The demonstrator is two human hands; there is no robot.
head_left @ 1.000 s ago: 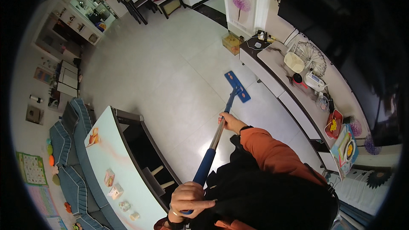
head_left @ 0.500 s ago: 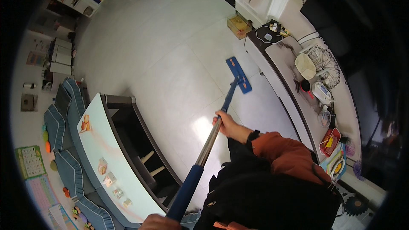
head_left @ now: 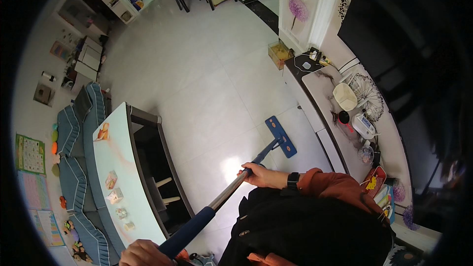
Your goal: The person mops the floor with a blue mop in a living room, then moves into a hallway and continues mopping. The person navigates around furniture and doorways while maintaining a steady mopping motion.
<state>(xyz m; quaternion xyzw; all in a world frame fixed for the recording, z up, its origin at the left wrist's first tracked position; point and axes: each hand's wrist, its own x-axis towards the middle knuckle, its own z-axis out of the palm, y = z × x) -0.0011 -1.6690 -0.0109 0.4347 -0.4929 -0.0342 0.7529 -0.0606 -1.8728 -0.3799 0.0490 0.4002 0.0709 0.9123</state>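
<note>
I'm watching left-hand fingers (head_left: 144,251) and right-hand fingers (head_left: 255,173) gripping a silver-and-blue metal mop pole (head_left: 222,198); its blue rectangular head (head_left: 283,140) is resting on pale floor tiles (head_left: 212,118), one o'clock from the right-hand fingers.

Just behind right grip (head_left: 256,174), chunky black wristband (head_left: 293,181). Farther back from grip, loose rust-orange sleeve (head_left: 327,189), creased. Bodyward of grip, broad black garment (head_left: 305,229), small metallic stud (head_left: 244,233) near left edge; orange cloth (head_left: 268,260) showing below.
</note>
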